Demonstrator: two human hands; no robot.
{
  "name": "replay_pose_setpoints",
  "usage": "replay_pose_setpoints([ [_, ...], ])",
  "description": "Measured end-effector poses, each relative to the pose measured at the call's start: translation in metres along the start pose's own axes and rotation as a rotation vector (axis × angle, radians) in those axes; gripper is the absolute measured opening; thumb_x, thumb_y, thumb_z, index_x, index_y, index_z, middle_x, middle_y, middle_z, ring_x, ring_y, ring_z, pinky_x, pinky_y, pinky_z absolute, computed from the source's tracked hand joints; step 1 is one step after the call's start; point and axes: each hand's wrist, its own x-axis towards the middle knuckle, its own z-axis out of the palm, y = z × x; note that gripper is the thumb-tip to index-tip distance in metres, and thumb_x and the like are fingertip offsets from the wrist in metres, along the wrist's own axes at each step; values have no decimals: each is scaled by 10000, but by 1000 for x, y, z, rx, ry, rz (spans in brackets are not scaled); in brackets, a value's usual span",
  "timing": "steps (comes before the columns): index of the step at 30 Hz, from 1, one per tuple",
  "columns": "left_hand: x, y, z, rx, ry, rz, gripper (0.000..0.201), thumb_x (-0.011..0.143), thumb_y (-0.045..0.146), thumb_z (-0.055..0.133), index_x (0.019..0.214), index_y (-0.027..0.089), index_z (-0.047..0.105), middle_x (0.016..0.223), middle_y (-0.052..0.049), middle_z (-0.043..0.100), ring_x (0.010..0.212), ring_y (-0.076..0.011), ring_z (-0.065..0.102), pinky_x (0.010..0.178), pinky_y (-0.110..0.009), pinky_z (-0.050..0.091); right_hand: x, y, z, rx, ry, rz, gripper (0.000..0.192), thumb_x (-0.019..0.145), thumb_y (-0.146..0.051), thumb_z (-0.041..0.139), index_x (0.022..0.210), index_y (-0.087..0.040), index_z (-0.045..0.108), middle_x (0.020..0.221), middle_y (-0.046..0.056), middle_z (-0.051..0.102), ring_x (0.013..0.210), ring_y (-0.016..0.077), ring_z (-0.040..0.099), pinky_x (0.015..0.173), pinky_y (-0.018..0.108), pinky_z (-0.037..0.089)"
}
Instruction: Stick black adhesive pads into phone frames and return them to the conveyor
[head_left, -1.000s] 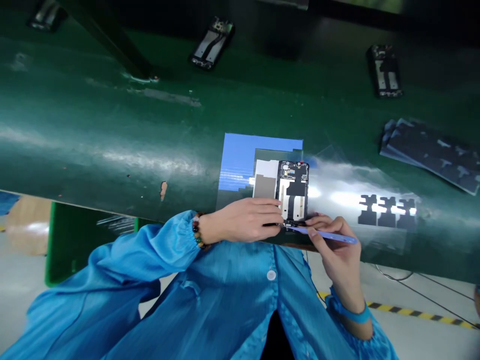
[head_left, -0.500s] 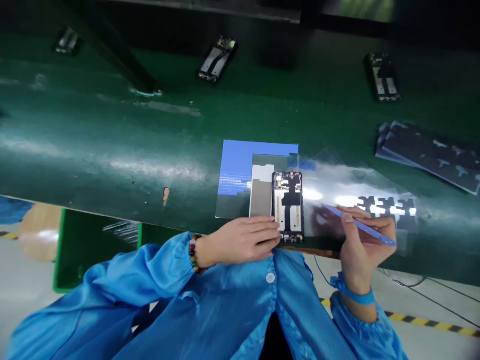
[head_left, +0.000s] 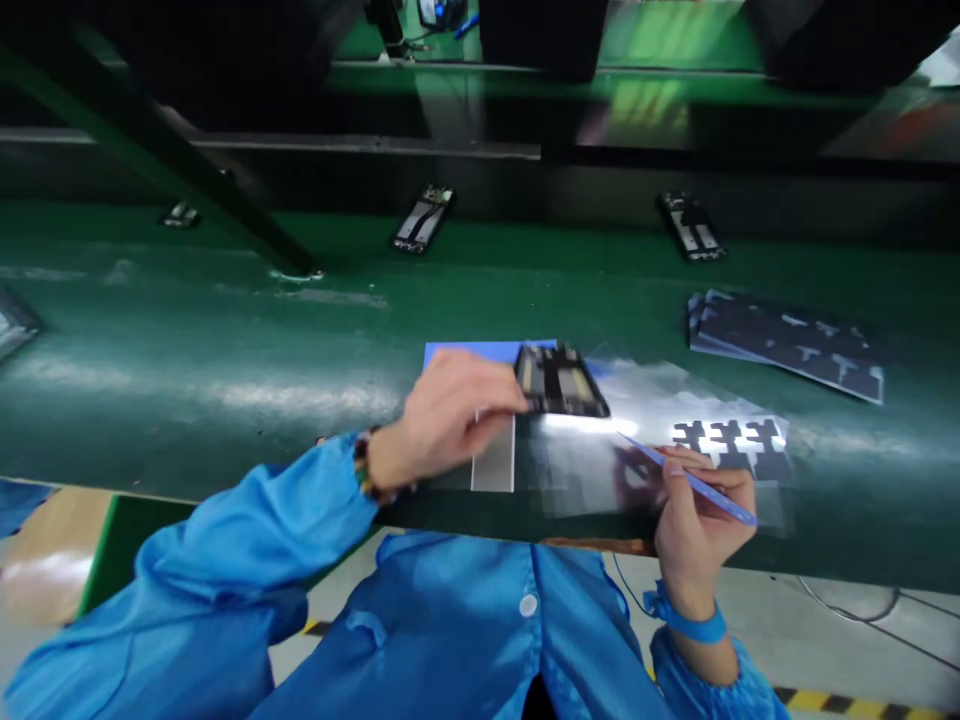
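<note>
My left hand (head_left: pixel 450 415) grips a black phone frame (head_left: pixel 562 382) by its left end and holds it lifted above the green conveyor belt (head_left: pixel 225 330). Below it lie a blue sheet (head_left: pixel 465 353) and a grey pad (head_left: pixel 495 455). My right hand (head_left: pixel 697 515) holds a thin blue pointed tool (head_left: pixel 694 480), resting at the belt's near edge on a clear film (head_left: pixel 600 470) beside a strip of black stickers (head_left: pixel 731 437).
Two more phone frames (head_left: pixel 421 220) (head_left: pixel 690 226) lie farther back on the belt, with a small part (head_left: pixel 180 214) at far left. A stack of dark sticker sheets (head_left: pixel 787 342) lies at the right. A dark beam (head_left: pixel 150 140) crosses the upper left.
My left hand has picked the phone frame up off the grey pad and lifted it away from me. My right hand drew the blue tool back to the right.
</note>
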Motion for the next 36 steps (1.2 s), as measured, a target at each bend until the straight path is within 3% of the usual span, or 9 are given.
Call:
replay_pose_setpoints([
  [4,49,-105,41,78,-44,-164,142,1070,236,560,1074,204,699,1176,-104,755,1141,-238,713,1003,-417,584,-1,1,-1,11,-30,11,334,879,-290,882,885,-241,552,828,-2,770,929,227,802,1166,592,540],
  [8,68,-188,74,98,-102,-356,170,976,160,540,1066,164,684,1227,-139,697,1166,-242,685,1104,-415,549,-2,3,-1,11,-31,9,338,877,-313,893,873,-241,563,846,6,779,931,234,802,1166,598,534],
  [13,67,-231,74,196,-211,-489,226,915,207,629,1116,155,717,1359,-155,680,1246,-290,647,1199,-458,459,0,1,0,36,-31,29,348,870,-310,905,875,-245,563,826,2,768,925,227,796,1151,552,552],
  [17,67,-257,51,460,-117,-845,481,907,409,721,1301,137,669,1546,-249,563,1464,-418,450,1265,-597,309,0,1,0,29,-27,46,358,857,-335,914,864,-247,567,856,15,775,925,242,795,1116,571,582],
  [20,71,-272,35,496,-83,-1037,598,877,510,748,1311,110,654,1447,-291,615,1464,-445,417,1231,-624,325,0,2,-1,17,-7,50,372,847,-353,919,851,-251,561,835,8,772,913,253,797,1129,623,571],
  [23,82,-270,26,485,-79,-1048,605,835,477,801,1285,95,666,1345,-276,672,1397,-440,509,1218,-604,374,0,4,-2,17,-7,54,371,843,-349,920,862,-258,561,835,5,774,911,253,796,1160,653,549],
  [26,92,-246,21,271,16,-1055,527,853,424,826,1248,113,668,1216,-198,724,1234,-361,658,1147,-539,501,0,4,-3,14,-23,56,371,829,-327,923,858,-252,560,829,4,763,913,252,796,1152,647,562],
  [31,80,-165,22,-502,63,-1107,359,949,486,780,1073,168,671,1013,-94,750,922,-236,751,879,-443,648,1,5,-4,8,-29,42,384,809,-308,928,872,-253,553,834,4,772,915,257,798,1141,658,570],
  [36,46,-92,48,-814,-61,-910,489,912,453,829,1266,179,632,1247,-115,780,1078,-251,777,946,-412,655,9,0,-2,32,14,48,371,800,-287,931,865,-269,566,794,-16,755,883,269,806,1193,639,548],
])
